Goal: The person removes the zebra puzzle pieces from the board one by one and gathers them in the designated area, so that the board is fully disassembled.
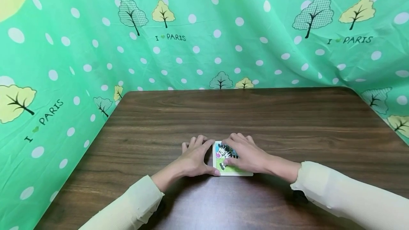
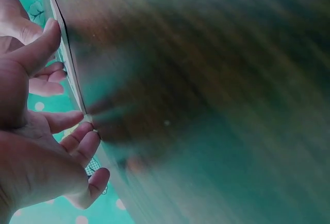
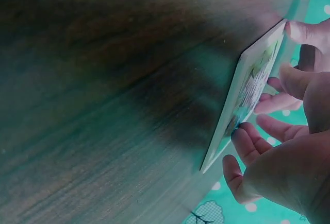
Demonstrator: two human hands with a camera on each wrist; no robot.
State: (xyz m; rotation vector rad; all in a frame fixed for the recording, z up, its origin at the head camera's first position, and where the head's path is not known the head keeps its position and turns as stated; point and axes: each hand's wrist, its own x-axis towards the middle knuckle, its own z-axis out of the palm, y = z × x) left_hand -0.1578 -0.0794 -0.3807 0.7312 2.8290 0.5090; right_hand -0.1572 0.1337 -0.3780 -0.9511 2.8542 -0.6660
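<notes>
A thin, flat picture board (image 1: 238, 174) with a white border and a zebra on green and blue lies on the brown wooden table. My left hand (image 1: 195, 157) spans its left side, holding it with the thumb at the near corner and the index finger at the far corner. Over the picture's right part is my right hand (image 1: 247, 153), its loosely bent fingers touching the far part of the board (image 3: 245, 80). The right thumb sits above the zebra. Much of the picture's right side is hidden under this hand.
The dark wood-grain table (image 1: 255, 113) extends around the board on every side. Behind it and along its left side hangs a green cloth (image 1: 204, 24) with white dots and printed trees.
</notes>
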